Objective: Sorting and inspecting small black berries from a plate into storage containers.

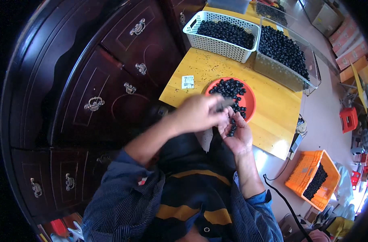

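An orange-red round bowl [251, 105] stands on the wooden table, partly filled with small black round pieces [231, 86] that look like plastic parts. My left hand [199, 114], smeared by motion, reaches over the bowl's near left edge. At its fingertips shows a dark, blurred object [225, 105] whose kind I cannot make out. My right hand [237, 135] is turned palm up just in front of the bowl, fingers curled. In its palm lie several of the black round pieces [232, 130]. The fingertips of both hands nearly meet.
Behind the bowl, a white perforated basket [222, 47] and a clear bin [274, 74] hold more black pieces on the wooden table [272, 129]. Dark crumbs and a small white label [187, 82] lie there. Dark cabinets [115, 97] stand left, an orange crate [301, 171] right on the floor.
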A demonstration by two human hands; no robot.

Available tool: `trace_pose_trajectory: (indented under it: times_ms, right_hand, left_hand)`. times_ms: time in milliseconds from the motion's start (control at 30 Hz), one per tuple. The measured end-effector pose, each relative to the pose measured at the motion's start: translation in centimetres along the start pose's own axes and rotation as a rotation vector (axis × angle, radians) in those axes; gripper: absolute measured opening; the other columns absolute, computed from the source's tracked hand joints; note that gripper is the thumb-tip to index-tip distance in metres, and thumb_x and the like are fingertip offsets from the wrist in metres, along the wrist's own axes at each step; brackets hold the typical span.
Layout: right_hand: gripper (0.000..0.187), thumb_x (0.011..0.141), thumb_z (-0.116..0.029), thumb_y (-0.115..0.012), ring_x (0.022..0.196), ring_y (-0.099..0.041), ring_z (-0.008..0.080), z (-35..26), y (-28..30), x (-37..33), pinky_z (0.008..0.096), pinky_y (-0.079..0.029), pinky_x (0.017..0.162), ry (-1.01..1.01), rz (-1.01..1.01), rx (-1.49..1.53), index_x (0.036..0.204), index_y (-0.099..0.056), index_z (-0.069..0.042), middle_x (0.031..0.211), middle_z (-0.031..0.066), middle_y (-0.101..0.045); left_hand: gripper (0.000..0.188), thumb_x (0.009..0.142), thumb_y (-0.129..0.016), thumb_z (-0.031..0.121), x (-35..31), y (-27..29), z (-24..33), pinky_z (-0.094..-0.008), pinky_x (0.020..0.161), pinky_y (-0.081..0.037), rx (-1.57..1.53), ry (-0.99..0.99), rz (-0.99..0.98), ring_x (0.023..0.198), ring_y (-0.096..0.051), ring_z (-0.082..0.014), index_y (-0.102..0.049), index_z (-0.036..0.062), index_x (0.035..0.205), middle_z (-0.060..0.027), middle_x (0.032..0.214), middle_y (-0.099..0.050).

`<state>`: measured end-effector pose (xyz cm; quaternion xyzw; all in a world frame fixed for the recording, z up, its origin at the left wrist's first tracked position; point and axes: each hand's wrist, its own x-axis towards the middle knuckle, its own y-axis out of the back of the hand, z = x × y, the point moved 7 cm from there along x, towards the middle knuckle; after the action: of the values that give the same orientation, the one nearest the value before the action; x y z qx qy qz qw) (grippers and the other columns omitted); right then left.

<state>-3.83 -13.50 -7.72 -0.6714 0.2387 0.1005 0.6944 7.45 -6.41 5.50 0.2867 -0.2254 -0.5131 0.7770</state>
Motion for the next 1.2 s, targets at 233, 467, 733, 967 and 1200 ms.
trace_pose_trajectory:
  times_ms: [233,467,733,967,1200]
  right_hand:
    - [0.030,0.105,-0.022,-0.049,0.112,-0.064,0.0286,1.2,-0.3,1.1,0.0443,-0.051,0.101,-0.043,-0.226,0.026,0.126,-0.058,-0.003,0.119,0.0138,-0.068]
    - [0.030,0.105,-0.023,-0.050,0.110,-0.063,0.0282,1.9,-0.8,0.3,0.0429,-0.049,0.103,0.025,-0.229,-0.065,0.125,-0.059,-0.003,0.117,0.0145,-0.068]
    - [0.032,0.105,-0.030,-0.051,0.099,-0.064,0.0219,0.9,-0.5,-0.4,0.0343,-0.055,0.087,0.133,-0.009,-0.184,0.120,-0.061,-0.004,0.109,0.0106,-0.069]
    - [0.023,0.102,-0.031,-0.059,0.054,-0.033,0.0038,2.0,-0.4,-1.9,0.0184,-0.026,0.044,-0.006,-0.090,-0.490,0.108,-0.060,-0.009,0.076,-0.0051,-0.044]
    - [0.022,0.101,-0.033,-0.062,0.056,-0.037,0.0040,3.7,-0.4,-2.2,0.0181,-0.031,0.045,-0.214,-0.285,-0.164,0.106,-0.056,-0.012,0.075,-0.0056,-0.041]
  left_hand:
    - [0.032,0.084,-0.074,0.027,-4.7,-5.5,1.1,-0.0461,0.066,-0.056,0.061,-0.113,0.154,0.074,-0.071,-0.0343,-0.065,0.0036,0.105,-0.0160,0.078,-0.069]
    - [0.034,0.086,-0.074,0.025,-4.6,-6.3,0.2,-0.0468,0.070,-0.056,0.124,-0.012,0.046,0.081,-0.071,-0.0366,-0.067,0.0031,0.111,-0.0173,0.089,-0.072]
    - [0.029,0.085,-0.077,0.014,-5.2,-3.1,0.0,-0.0343,0.060,-0.052,-0.085,0.003,0.309,0.063,-0.069,-0.0208,-0.069,0.0053,0.110,-0.0102,0.070,-0.067]
    - [0.026,0.084,-0.077,0.010,-4.9,-2.1,-0.5,-0.0301,0.058,-0.051,-0.045,0.006,0.318,0.060,-0.066,-0.0145,-0.071,0.0032,0.109,-0.0072,0.069,-0.067]
    - [0.028,0.086,-0.073,0.005,-4.9,-3.7,-0.9,-0.0247,0.060,-0.049,-0.310,-0.004,0.295,0.065,-0.060,-0.0049,-0.071,0.0019,0.114,-0.0018,0.074,-0.067]
